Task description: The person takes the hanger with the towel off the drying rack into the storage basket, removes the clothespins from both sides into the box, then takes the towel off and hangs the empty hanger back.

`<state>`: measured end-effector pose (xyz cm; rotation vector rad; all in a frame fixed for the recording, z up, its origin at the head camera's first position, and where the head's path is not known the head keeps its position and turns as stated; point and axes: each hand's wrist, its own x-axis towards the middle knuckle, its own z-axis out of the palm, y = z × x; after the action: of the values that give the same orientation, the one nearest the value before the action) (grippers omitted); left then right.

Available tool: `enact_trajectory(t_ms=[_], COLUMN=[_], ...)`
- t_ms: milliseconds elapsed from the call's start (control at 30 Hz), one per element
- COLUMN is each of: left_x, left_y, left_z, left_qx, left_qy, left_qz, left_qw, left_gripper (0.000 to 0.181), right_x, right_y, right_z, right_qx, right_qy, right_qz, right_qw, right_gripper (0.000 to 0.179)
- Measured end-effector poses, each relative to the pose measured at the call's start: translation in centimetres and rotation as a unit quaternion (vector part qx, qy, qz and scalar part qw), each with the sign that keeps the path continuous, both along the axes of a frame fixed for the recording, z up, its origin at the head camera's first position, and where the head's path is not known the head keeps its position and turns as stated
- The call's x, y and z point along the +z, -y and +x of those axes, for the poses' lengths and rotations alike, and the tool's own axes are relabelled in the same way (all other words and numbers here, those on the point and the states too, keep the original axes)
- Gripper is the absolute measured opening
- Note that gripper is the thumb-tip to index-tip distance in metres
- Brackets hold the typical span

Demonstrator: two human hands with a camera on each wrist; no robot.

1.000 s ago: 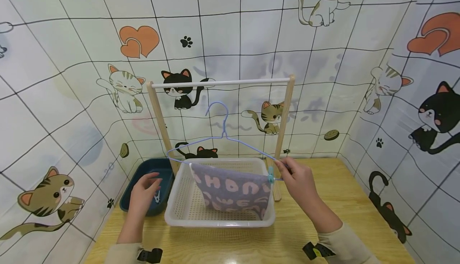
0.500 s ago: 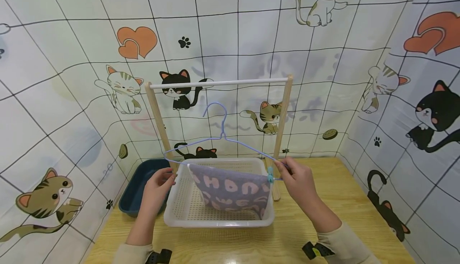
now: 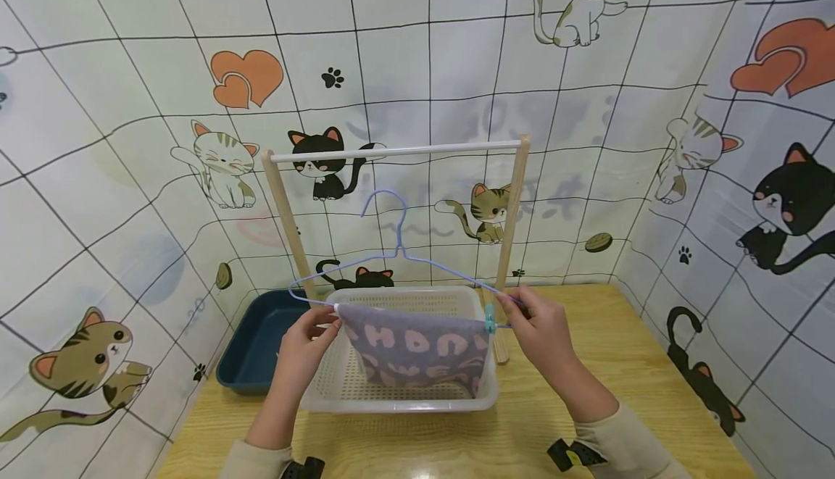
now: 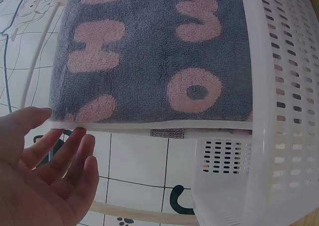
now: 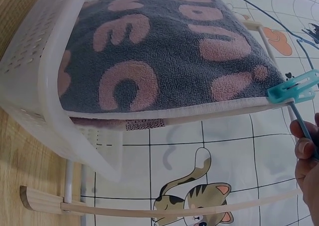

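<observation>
A purple-grey towel (image 3: pixel 417 345) with pink letters is folded over the lower bar of a blue wire hanger (image 3: pixel 399 247). My right hand (image 3: pixel 538 323) grips the hanger's right end. Beside it, a turquoise clothespin (image 5: pixel 294 89) clamps the towel's top right corner to the bar. At the top left corner, my left hand (image 3: pixel 303 348) pinches the towel's white edge between thumb and fingertips; its lower fingers are loosely bent in the left wrist view. The towel's lower part hangs inside a white perforated basket (image 3: pixel 398 405).
Behind the basket stands a wooden rack with a white rod (image 3: pixel 398 151). A dark blue tub (image 3: pixel 244 363) sits left of the basket, partly behind my left forearm. All of it is on a wood-grain table (image 3: pixel 587 363) against cat-patterned sheeting.
My left hand has moved right from above the blue tub to the towel's left corner. The hanger's left end has dipped slightly and shifted left. My right hand keeps its grip.
</observation>
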<state>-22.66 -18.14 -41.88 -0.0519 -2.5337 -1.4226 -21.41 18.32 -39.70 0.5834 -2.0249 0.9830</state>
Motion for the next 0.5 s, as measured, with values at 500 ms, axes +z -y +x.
enact_trajectory(t_ms=[500], left_x=[-0.48], left_y=[-0.01], left_z=[0.26], left_qx=[0.018], left_qy=[0.010], left_qz=[0.033], left_qw=[0.9992], left_gripper=[0.011], right_x=[0.04], right_y=[0.02], right_z=[0.06], right_qx=[0.001], right_qy=[-0.017], right_qz=[0.006], right_qw=[0.9998], right_gripper=[0.023])
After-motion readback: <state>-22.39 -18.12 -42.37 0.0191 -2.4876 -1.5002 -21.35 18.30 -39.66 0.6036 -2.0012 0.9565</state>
